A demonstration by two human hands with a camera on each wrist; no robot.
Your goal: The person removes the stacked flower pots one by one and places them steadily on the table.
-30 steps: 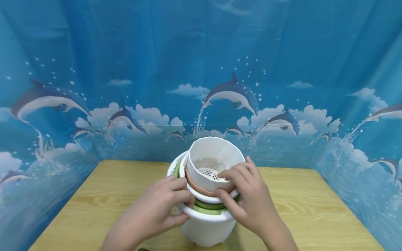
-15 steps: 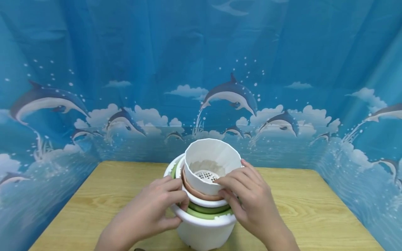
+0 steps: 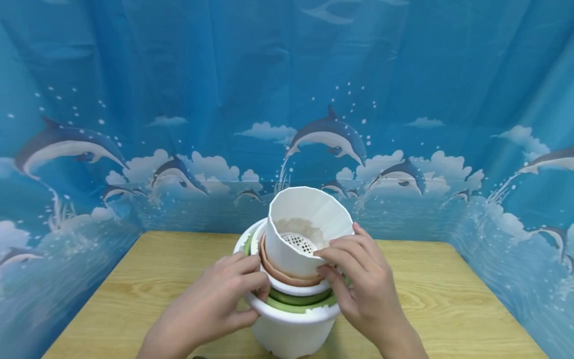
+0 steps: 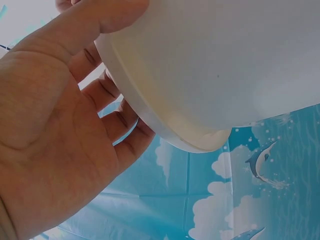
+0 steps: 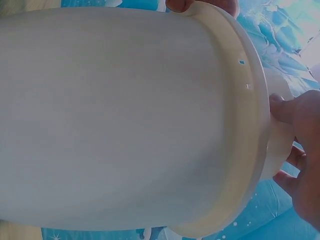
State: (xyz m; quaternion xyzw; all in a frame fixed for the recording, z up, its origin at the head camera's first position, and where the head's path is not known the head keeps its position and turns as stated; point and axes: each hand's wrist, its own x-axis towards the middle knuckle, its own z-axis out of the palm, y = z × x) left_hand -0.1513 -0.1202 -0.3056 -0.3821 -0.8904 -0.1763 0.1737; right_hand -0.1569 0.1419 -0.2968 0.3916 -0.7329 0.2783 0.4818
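A nested stack of plastic flower pots stands in front of me in the head view. Outermost is a large white pot (image 3: 291, 334), then green rims (image 3: 293, 306), a white rim (image 3: 287, 287) and a terracotta-coloured pot (image 3: 280, 274). On top, a small white pot (image 3: 287, 257) with a grid of drain holes leans, raised partly out of the terracotta one. My right hand (image 3: 360, 274) pinches its near right rim between thumb and fingers. My left hand (image 3: 226, 291) grips the large white pot's rim at the left; its thumb lies on the outer wall (image 4: 210, 65).
The pots stand on a light wood-grain table (image 3: 430, 289). A blue curtain (image 3: 251, 70) printed with dolphins and clouds encloses the back and both sides. Part of a small dark object (image 3: 200, 357) shows at the bottom edge of the head view.
My right hand has raised the small white pot and shifted it slightly right over the last half second, showing more of its wall. The left hand has kept its grip on the large pot's rim.
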